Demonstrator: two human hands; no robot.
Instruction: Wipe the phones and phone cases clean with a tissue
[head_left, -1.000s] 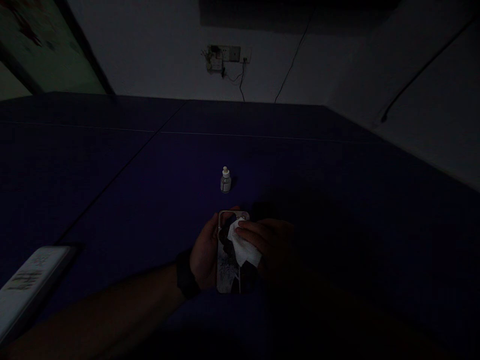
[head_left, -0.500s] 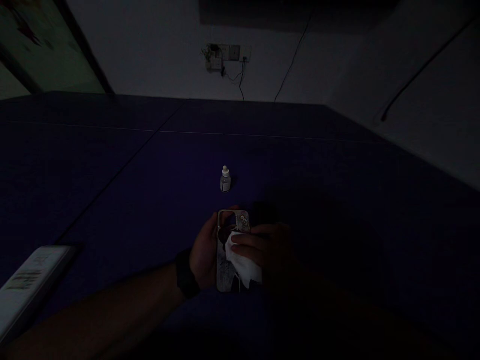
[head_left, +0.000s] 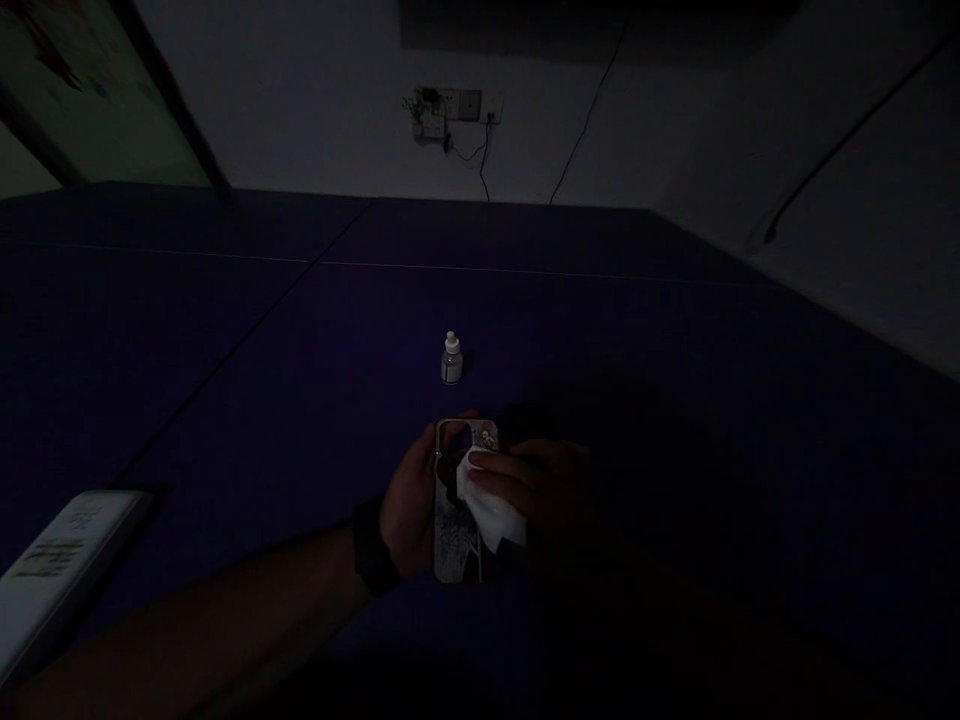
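Observation:
My left hand (head_left: 409,505) grips a patterned phone case (head_left: 454,545) from its left side, with fingertips showing behind the top edge and through the camera cutout. The case stands upright in view, its printed back facing me. My right hand (head_left: 544,485) presses a white tissue (head_left: 491,510) against the upper right part of the case, fingers laid over the tissue. The tissue's lower end hangs past the case's right edge. Beyond the case, a small clear bottle (head_left: 451,362) with a white cap and a label stands upright on the dark blue surface.
A white box (head_left: 67,560) with printing lies at the lower left on the dark blue surface (head_left: 300,370). On the back wall are sockets (head_left: 457,105) with cables and a small plant (head_left: 415,112). Another cable (head_left: 817,165) hangs along the right wall. The room is very dim.
My right hand and the tissue have moved slightly up and to the right over the case, baring more of its lower part. My left hand and the bottle stay in place.

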